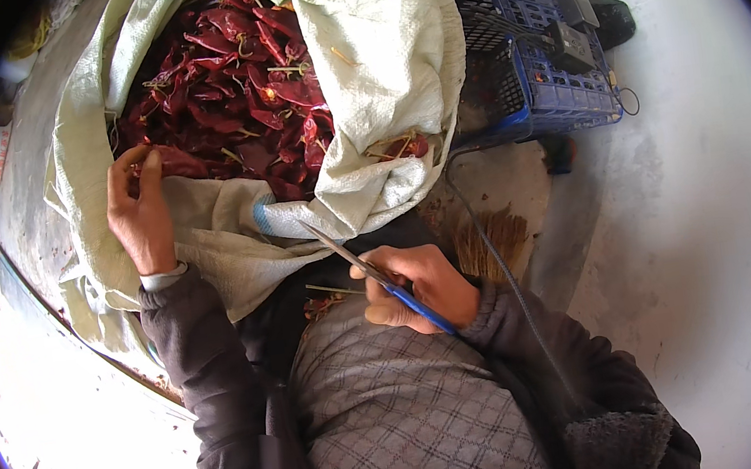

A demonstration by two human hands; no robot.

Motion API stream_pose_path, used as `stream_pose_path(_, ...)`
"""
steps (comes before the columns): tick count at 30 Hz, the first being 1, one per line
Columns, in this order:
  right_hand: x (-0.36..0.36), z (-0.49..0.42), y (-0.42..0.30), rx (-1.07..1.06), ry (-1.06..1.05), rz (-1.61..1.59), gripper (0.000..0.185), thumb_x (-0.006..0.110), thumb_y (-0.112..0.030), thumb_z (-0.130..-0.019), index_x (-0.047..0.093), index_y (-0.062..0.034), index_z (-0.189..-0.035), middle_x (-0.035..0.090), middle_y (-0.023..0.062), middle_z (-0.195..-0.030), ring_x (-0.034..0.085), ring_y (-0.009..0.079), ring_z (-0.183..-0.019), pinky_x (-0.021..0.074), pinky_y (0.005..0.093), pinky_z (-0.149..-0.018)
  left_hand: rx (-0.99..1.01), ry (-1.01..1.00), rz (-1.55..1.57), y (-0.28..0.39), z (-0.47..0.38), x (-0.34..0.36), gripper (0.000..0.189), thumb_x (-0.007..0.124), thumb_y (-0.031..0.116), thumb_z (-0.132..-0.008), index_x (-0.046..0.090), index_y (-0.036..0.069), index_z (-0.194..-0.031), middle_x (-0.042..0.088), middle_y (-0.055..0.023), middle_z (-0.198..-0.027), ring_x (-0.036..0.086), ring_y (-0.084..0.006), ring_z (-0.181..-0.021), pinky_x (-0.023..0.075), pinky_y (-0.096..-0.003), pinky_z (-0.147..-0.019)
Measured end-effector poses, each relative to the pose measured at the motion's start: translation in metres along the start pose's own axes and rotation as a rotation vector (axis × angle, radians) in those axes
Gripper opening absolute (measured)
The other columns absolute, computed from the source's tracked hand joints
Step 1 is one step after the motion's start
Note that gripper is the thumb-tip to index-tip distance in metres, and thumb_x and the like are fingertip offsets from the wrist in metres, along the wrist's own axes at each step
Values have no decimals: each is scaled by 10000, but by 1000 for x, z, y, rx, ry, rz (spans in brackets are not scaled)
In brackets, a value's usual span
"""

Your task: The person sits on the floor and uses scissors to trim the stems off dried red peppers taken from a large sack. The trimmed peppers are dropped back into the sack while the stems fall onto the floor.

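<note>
A woven plastic sack (380, 44) with its rim rolled down stands before me, filled with dried red chili peppers (231, 90). At the near left of the opening, my left hand (139, 214) pinches a dark red chili pepper (180, 163) between thumb and fingers, just over the pile. My right hand (417, 285) grips blue-handled scissors (358, 261) above my lap. Their blades look closed and point up and left toward the sack's near edge. Stems and chili scraps (321, 306) lie on my lap, partly behind the right hand.
On the right, a blue plastic crate (523, 61) carries dark boxes (570, 45) on its side. A black cable (479, 222) runs from there to my right sleeve. A straw broom head (492, 241) rests on the floor. More chili bits (407, 147) sit in a sack fold.
</note>
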State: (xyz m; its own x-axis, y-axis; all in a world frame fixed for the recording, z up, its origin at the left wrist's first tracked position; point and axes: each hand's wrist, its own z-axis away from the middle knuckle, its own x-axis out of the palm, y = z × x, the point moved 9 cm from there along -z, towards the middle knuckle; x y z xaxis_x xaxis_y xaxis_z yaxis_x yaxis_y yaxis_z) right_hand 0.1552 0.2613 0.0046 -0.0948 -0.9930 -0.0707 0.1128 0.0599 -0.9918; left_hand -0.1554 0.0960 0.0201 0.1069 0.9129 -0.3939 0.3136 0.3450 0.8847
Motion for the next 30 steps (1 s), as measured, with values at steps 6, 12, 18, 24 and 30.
stream_pose_path(6, -1, -35, -31, -144, 143, 172, 648, 842, -501, -844, 637, 26, -1160, 615, 109, -774, 618, 244, -641, 521, 353, -621, 30, -42, 269, 39, 24, -3, 684, 679, -62, -933, 468, 96, -1564, 711, -28, -1063, 610, -60, -913, 487, -215, -837)
stream_pose_path(12, -1, -56, -53, -154, 257, 585, 629, 792, -563, -846, 645, 15, -1044, 669, 179, -797, 679, 375, -685, 534, 453, -623, -35, -58, 229, 54, 50, 4, 837, 735, -75, -872, 353, 83, -1601, 732, -79, -1028, 642, -83, -872, 525, -219, -766)
stream_pose_path(18, 1, -62, -52, -124, 293, 764, 607, 807, -545, -835, 642, -7, -1062, 665, 173, -803, 680, 386, -705, 524, 471, -600, 11, -147, 91, 63, 84, 21, 848, 727, -101, -806, 405, 75, -1570, 760, -68, -910, 661, -82, -775, 536, -228, -723)
stream_pose_path(24, 0, -56, -49, -141, 300, 830, 513, 799, -502, -855, 649, -35, -1007, 662, 160, -753, 684, 380, -686, 529, 462, -570, -44, -328, 134, 66, 109, 42, 761, 721, -67, -818, 467, 55, -1525, 752, -80, -974, 671, -105, -804, 545, -246, -744)
stream_pose_path(30, -6, -50, -50, -193, 364, 817, 514, 820, -489, -846, 639, -24, -971, 664, 171, -758, 683, 382, -687, 527, 451, -584, -342, -617, 538, 57, 120, 69, 338, 623, 265, -1069, 643, -3, -1274, 585, 41, -798, 432, -20, -651, 333, -201, -569)
